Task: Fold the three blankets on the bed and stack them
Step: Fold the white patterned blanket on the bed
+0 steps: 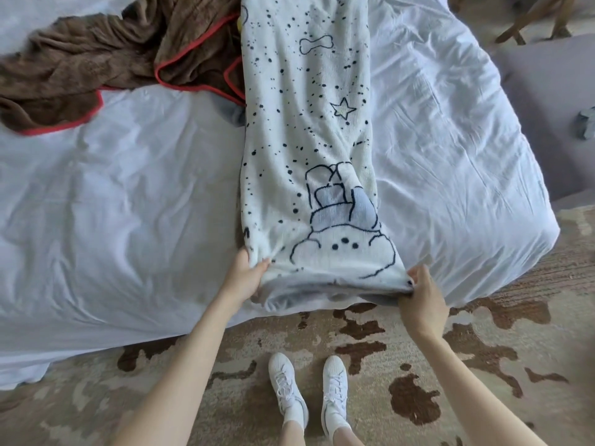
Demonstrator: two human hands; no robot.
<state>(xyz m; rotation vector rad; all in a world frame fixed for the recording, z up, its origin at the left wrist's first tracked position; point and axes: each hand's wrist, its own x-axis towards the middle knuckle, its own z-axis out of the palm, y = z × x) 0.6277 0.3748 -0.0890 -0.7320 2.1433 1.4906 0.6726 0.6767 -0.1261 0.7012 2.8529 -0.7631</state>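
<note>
Nearby, brown blanket [96, 66] crumpled beside white blanket [306, 123], touching, on bed [128, 204].

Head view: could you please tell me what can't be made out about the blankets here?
- White printed blanket: far end cut off by the top edge.
- Brown blanket: crumpled, runs off the left edge; full extent unclear.
- Third blanket: only a grey sliver shows under the white one; cannot confirm.
- Layers held by the hands, left and right: uncountable.

L hand [246, 275] & R hand [423, 294] grip near corners of white blanket [306, 140], folded long on bed [128, 204]; brown blanket [80, 69] crumpled beside.
</note>
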